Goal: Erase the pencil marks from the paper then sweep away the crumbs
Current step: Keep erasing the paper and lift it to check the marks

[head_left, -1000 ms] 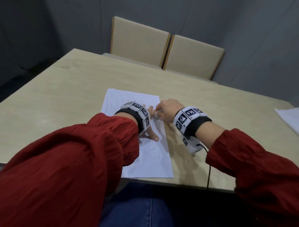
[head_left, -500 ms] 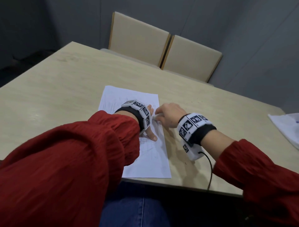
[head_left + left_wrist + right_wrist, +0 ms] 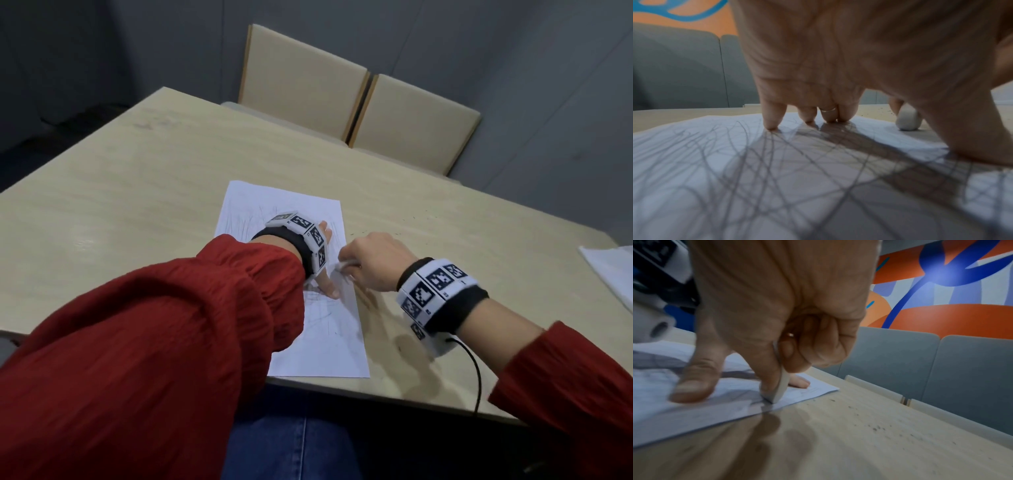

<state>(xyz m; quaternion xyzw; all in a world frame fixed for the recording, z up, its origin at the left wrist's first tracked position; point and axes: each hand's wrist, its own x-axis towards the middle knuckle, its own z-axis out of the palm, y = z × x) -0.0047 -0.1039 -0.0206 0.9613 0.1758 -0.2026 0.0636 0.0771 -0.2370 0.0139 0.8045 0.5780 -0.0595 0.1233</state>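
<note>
A white sheet of paper (image 3: 329, 346) covered with grey pencil scribbles (image 3: 777, 178) lies near the table's front edge. My left hand (image 3: 325, 253) presses flat on the paper with straight fingers (image 3: 772, 120) and the thumb spread out. My right hand (image 3: 373, 260) pinches a white eraser (image 3: 780, 389) and holds its tip on the paper by the right edge, just right of the left thumb. In the left wrist view the eraser (image 3: 907, 121) stands beyond the palm. Dark eraser crumbs (image 3: 877, 428) lie scattered on the table right of the sheet.
The beige table (image 3: 137, 192) runs far to the left and back. Two beige chairs (image 3: 356, 102) stand at the far edge. Another white paper (image 3: 609, 274) lies at the right edge. A black cable (image 3: 476, 373) hangs from my right wrist.
My right hand has slid with the eraser toward me and to the right along the sheet's right edge. The left hand has stayed pressed on the paper.
</note>
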